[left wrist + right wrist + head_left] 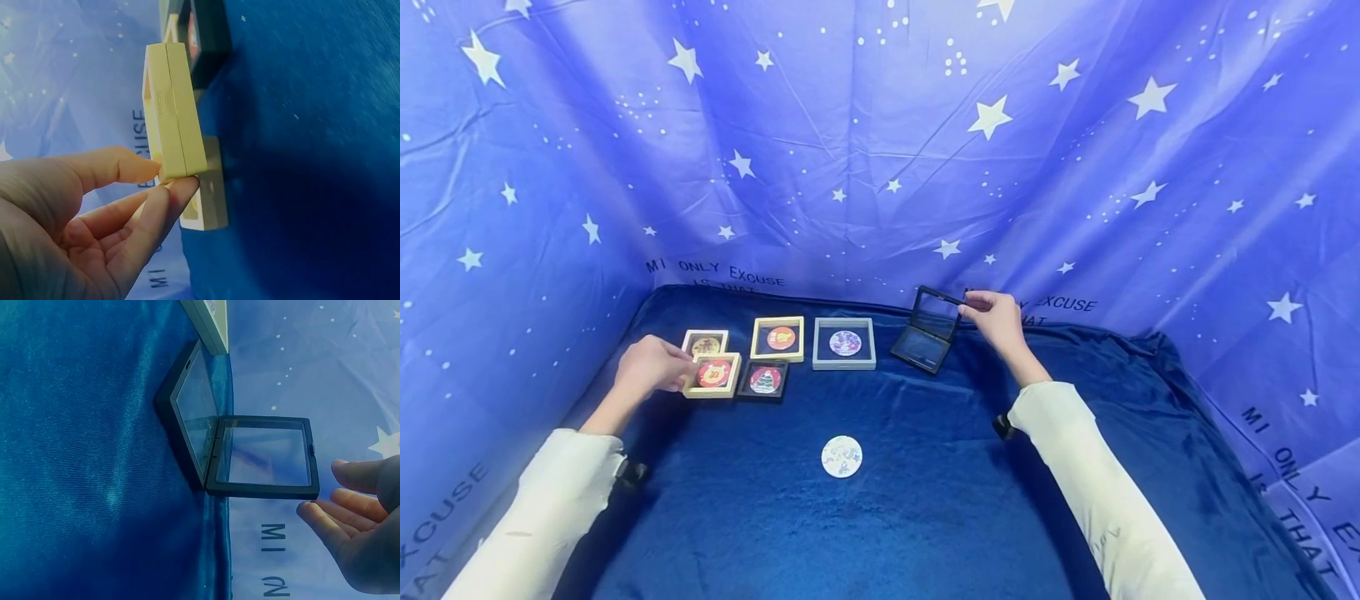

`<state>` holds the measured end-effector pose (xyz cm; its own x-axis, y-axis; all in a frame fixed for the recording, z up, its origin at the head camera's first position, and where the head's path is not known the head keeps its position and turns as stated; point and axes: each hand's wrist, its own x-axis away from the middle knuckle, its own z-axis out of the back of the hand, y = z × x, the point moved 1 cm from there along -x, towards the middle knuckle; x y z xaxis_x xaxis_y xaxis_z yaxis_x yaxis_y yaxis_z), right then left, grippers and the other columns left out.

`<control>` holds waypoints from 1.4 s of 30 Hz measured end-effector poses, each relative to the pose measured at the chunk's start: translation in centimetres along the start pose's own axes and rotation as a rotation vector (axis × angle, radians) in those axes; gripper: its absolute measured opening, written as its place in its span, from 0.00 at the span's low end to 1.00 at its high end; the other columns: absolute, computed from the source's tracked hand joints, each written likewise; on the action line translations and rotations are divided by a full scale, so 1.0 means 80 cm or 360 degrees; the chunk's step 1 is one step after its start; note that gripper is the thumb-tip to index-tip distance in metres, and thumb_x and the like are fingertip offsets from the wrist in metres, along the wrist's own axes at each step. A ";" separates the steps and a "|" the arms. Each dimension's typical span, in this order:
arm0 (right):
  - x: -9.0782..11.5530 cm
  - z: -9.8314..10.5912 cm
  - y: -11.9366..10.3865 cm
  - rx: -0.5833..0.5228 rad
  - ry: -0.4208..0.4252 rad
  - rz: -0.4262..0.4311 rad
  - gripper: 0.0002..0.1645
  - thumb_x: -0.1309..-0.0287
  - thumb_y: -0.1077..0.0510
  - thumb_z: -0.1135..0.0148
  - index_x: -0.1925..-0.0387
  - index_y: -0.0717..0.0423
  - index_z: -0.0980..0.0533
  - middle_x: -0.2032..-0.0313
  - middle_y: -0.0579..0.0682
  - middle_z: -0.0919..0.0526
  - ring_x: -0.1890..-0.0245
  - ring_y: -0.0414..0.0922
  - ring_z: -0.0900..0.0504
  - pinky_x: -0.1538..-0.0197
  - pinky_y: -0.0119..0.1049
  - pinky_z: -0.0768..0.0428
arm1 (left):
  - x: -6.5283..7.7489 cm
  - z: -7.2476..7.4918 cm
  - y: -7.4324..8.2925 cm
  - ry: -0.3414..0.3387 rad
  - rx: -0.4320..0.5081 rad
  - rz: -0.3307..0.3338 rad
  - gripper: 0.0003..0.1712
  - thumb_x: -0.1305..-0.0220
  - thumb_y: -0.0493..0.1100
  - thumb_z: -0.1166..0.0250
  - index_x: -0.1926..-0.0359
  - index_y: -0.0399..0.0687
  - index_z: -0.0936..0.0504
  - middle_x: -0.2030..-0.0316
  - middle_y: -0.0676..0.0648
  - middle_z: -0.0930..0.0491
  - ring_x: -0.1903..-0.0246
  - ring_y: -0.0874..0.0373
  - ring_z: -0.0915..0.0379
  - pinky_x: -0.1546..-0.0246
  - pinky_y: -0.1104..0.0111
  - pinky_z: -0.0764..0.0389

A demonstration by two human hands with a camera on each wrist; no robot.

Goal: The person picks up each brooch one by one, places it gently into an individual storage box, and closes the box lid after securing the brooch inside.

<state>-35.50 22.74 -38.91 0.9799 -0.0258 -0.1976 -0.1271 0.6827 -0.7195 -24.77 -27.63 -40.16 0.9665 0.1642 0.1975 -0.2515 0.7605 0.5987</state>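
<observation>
My left hand [653,365] pinches a cream display frame [712,376] by one edge, thumb on one face and fingers on the other. Inside the frame shows a round red badge. It overlaps a pale pink frame [706,342] behind it, partly hidden. Over at the right, a black display frame [920,343] lies unfolded on its hinge, lid [267,456] raised and both windows bare. My right hand [996,321] is at the lid's free corner, a fingertip right at its edge, while the thumb [357,476] stays apart from it.
On the dark blue cloth [925,517] stand a yellow frame [754,340], a grey frame [844,364] and a small black frame [784,382], each with a round badge. A loose white round badge [842,457] lies nearer the front. Starry blue curtains [850,125] enclose the table.
</observation>
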 end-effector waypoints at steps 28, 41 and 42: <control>-0.020 -0.013 0.005 0.0059 -0.0063 -0.0111 0.17 0.29 0.60 0.40 0.44 0.64 0.19 0.45 0.65 0.16 0.46 0.59 0.16 0.43 0.51 0.21 | -0.006 -0.010 -0.021 -0.0016 -0.0102 0.0067 0.13 0.47 0.41 0.29 0.65 0.34 0.11 0.85 0.52 0.16 0.84 0.67 0.20 0.69 0.70 0.27; -0.023 -0.016 0.006 -0.0072 -0.0136 -0.0153 0.16 0.28 0.63 0.43 0.44 0.67 0.19 0.47 0.66 0.15 0.47 0.62 0.15 0.62 0.28 0.23 | -0.004 -0.012 -0.018 -0.0047 -0.0030 0.0117 0.09 0.51 0.35 0.31 0.67 0.33 0.12 0.86 0.54 0.18 0.84 0.68 0.22 0.77 0.72 0.21; -0.023 -0.016 0.005 -0.0074 -0.0137 -0.0151 0.16 0.28 0.63 0.42 0.45 0.66 0.19 0.48 0.66 0.15 0.47 0.61 0.15 0.61 0.30 0.21 | -0.004 -0.012 -0.018 -0.0048 -0.0030 0.0116 0.09 0.50 0.35 0.31 0.67 0.33 0.12 0.86 0.54 0.18 0.84 0.68 0.22 0.77 0.72 0.21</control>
<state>-37.57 22.16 -39.71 0.9972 -0.0248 -0.0709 -0.0382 0.6457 -0.7626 -24.66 -28.19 -41.80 0.9436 0.2007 0.2635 -0.3199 0.7589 0.5673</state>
